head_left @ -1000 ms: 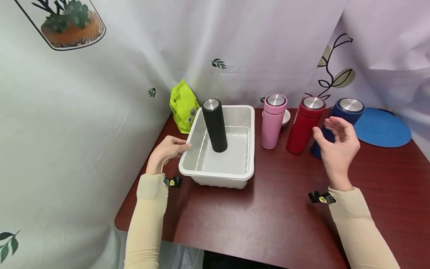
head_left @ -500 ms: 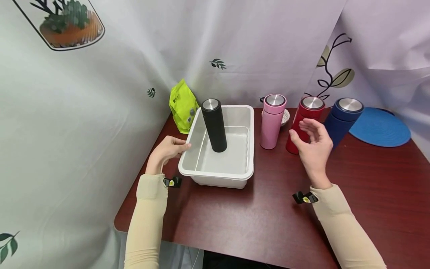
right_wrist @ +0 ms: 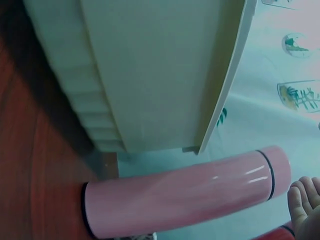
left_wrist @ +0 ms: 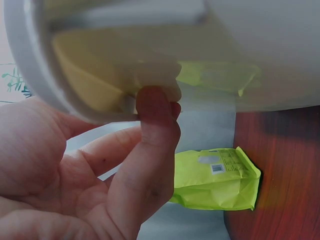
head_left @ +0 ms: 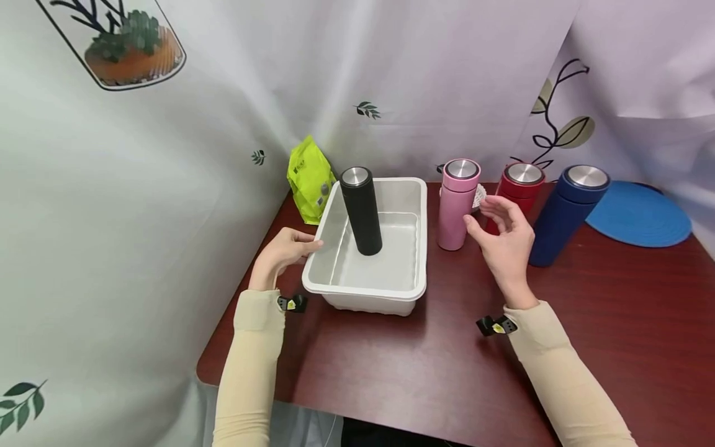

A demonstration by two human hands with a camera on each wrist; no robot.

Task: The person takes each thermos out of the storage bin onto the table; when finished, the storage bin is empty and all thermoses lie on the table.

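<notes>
left hand: left hand (head_left: 282, 251) grips the left rim of the white rectangular plastic tub (head_left: 410, 239); left wrist view shows the thumb (left_wrist: 150, 150) hooked up under the rim lip, fingers curled beneath.
right hand: right hand (head_left: 505, 239) hovers released, fingers spread and loosely bent, holding nothing; thumb tip just beside the pink cylindrical flask with a steel lid (head_left: 457, 202), contact not clear. In the right wrist view only the fingertips (right_wrist: 305, 205) show at the edge, near the flask's top end.
pink flask: upright on the dark red wood-grain counter (head_left: 436, 360), just right of the tub, apart from it; in the right wrist view the pink flask (right_wrist: 180, 200) lies across the frame with the tub's outer wall (right_wrist: 150, 75) beside it.
tub: sits at the left part of the counter, long side running away from the person; a matte black cylindrical flask with a steel lid (head_left: 360, 210) stands upright inside it, toward the far left.
other flasks: red cylindrical flask with a steel lid (head_left: 522, 183) behind the right hand, partly hidden by it; navy blue cylindrical flask with a steel lid (head_left: 566, 214) to its right, both upright.
rest: lime-green foil pouch (head_left: 310, 186) at the far-left counter corner, behind the tub, also seen in the left wrist view (left_wrist: 215, 177); round blue woven mat (head_left: 642, 214) flat at far right; white cloth backdrop with printed leaves (head_left: 167, 186) around the counter.
</notes>
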